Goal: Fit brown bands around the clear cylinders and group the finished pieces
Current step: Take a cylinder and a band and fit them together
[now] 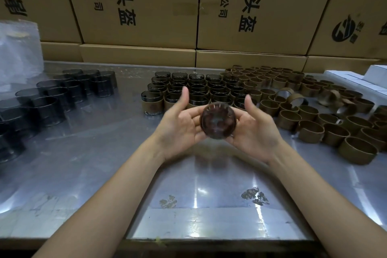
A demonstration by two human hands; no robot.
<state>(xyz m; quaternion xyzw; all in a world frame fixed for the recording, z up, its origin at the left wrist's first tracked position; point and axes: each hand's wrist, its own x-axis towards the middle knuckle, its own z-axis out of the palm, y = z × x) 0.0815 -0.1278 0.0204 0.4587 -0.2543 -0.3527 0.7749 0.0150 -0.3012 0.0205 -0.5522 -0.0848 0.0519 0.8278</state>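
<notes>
We hold one cylinder (217,120) between our two hands above the middle of the bench (83,163), its round end turned toward us. The left hand (180,128) cups its left side with the palm and curled fingers, thumb lifted free; the right hand (254,128) cups the right side the same way, so each grip is closed lightly around the piece, not pinching it. A brown tint shows around the cylinder's wall, which suggests a band is on it or going on, though motion blur keeps us from telling how fully it is seated. Beyond our hands, at the middle far side of the bench, stands a tight block of finished pieces (188,90), several rows deep, each dark cylinder wearing a brown band. To the left, bare cylinders (52,100) wait in loose rows, still unbanded. To the right lies a large spread of loose brown bands (314,128), many of them standing on edge. Cardboard boxes (146,6) wall off the far side. We judge the job well under way but far from finished, with plenty of cylinders and bands left.
</notes>
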